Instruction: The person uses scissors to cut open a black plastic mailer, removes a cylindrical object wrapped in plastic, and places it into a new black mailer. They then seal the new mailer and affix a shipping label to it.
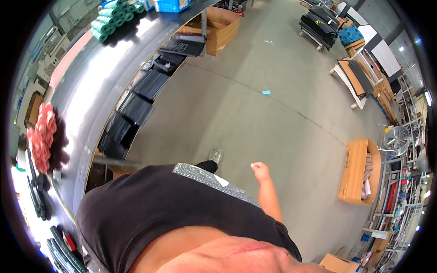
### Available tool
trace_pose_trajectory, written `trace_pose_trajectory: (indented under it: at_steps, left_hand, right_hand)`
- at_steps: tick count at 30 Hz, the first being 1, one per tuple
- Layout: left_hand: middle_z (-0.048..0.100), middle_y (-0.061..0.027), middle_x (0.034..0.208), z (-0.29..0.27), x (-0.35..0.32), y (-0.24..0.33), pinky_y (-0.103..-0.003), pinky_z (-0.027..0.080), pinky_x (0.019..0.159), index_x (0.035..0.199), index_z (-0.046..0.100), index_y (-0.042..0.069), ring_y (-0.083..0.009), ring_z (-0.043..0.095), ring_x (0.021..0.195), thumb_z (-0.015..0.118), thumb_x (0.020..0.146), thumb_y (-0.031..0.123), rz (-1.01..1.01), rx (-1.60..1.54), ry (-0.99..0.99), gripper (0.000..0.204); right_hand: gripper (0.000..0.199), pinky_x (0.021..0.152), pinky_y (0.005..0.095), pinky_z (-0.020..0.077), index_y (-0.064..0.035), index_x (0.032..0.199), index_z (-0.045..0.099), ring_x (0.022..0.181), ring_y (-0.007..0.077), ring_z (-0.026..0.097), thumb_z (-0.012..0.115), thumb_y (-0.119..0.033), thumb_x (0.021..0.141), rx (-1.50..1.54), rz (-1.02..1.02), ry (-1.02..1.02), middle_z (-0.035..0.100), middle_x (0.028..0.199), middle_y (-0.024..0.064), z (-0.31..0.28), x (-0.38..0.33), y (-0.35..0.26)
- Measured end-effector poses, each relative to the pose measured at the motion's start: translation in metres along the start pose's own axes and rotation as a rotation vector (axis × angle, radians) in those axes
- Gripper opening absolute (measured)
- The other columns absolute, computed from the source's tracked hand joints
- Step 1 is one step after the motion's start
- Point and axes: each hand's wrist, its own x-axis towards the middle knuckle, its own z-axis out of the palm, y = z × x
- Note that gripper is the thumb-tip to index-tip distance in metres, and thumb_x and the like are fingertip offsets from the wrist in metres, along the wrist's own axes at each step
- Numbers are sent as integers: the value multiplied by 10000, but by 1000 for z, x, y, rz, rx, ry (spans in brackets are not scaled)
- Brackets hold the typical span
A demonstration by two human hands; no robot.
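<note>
My right hand hangs at my side over the grey concrete floor, its fingers curled into a loose fist with nothing in it. My left hand is out of sight, hidden behind my black shirt. One grey shoe shows ahead of my body. A long shiny metal table runs along my left, about an arm's length from my body.
On the table lie green rolls, red rolls and dark rolls. Black sheets are stacked under it. Cardboard boxes stand on the floor; racks and a fan line the right side.
</note>
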Motion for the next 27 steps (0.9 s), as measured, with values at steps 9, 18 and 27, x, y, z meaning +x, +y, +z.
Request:
trace_pose_trajectory:
  at_steps: [9, 18, 27]
  left_hand:
    - [688, -87, 1121, -649, 80, 117, -403, 521, 884, 1079, 690, 107, -269, 646, 1049, 666, 853, 321, 179, -261, 857, 312]
    - [717, -38, 870, -1074, 112, 174, -367, 548, 729, 955, 696, 145, -219, 686, 828, 667, 827, 235, 72, -754, 649, 160]
    - [707, -124, 964, -1078, 227, 72, -441, 533, 804, 924, 745, 93, -317, 671, 970, 604, 854, 336, -49, -197, -37, 290]
  right_hand:
    - [339, 767, 378, 513, -43, 923, 700, 829, 222, 647, 654, -376, 883, -689, 347, -276, 707, 923, 108, -126, 175, -4]
    - [275, 741, 385, 489, -69, 889, 690, 847, 199, 614, 556, -304, 939, -659, 388, -207, 679, 896, 63, -234, 548, -102]
    - [126, 596, 276, 439, -100, 1002, 608, 674, 89, 517, 586, -221, 972, 325, 35, 147, 592, 785, -18, -356, 1044, -531]
